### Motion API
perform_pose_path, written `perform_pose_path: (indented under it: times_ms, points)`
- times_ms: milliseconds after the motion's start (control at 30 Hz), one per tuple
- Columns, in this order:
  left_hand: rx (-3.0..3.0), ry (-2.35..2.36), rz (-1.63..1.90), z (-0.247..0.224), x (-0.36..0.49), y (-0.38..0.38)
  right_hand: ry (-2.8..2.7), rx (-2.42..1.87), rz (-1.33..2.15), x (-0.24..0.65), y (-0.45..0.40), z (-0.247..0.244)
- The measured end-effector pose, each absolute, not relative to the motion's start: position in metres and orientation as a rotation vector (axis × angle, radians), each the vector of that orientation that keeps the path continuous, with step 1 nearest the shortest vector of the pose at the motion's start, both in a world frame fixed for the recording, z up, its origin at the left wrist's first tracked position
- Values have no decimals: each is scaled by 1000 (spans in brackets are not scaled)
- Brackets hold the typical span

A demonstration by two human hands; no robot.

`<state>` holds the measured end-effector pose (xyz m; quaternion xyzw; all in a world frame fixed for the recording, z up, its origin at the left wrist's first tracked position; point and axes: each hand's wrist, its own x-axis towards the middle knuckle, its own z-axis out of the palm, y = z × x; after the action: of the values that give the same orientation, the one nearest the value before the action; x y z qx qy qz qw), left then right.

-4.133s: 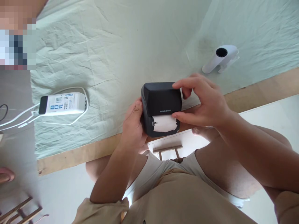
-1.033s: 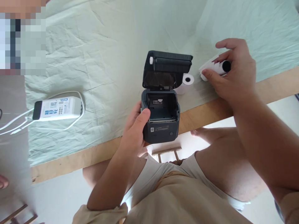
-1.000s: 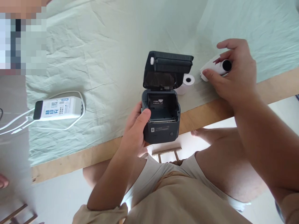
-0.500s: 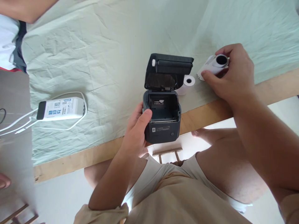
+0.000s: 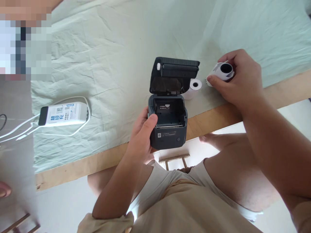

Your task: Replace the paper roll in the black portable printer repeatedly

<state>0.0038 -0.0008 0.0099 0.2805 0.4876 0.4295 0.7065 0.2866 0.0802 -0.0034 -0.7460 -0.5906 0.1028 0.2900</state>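
My left hand point(image 5: 143, 132) is closed round the left side of a dark portable label printer point(image 5: 170, 136), thumb on its rim. The printer's lid point(image 5: 173, 76) stands raised, and its paper bay shows no roll inside. Over on the right, my right hand point(image 5: 243, 76) grips a white paper roll point(image 5: 220, 72) with a dark hollow core and a loose end near the thumb. Between the two, a second, smaller white roll point(image 5: 195, 85) sits on the cloth, partly hidden behind the lid.
A white power strip point(image 5: 64, 114) with cables lies to the left on the pale green cloth point(image 5: 116, 58). The table's wooden edge point(image 5: 82, 165) runs along the front. Another person's arm point(image 5: 26, 8) is at the upper left, pixelated. A wooden stool point(image 5: 175, 158) shows below the table.
My right hand has shifted slightly left and down with the paper roll, which has turned a little. The printer has barely moved in my left hand.
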Motion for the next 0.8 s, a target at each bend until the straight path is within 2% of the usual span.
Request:
perform_pose_path:
  times_ms: [267,533,800]
  points:
    - [670,1073,992,7,3,-1,-1682,-1862,365,284,74,-5]
    - [647,1036,990,6,3,-1,-1643,-1971,320,289,79,-7]
    - [632,1015,1017,7,5,-1,-1857,-1773,242,292,78,-12]
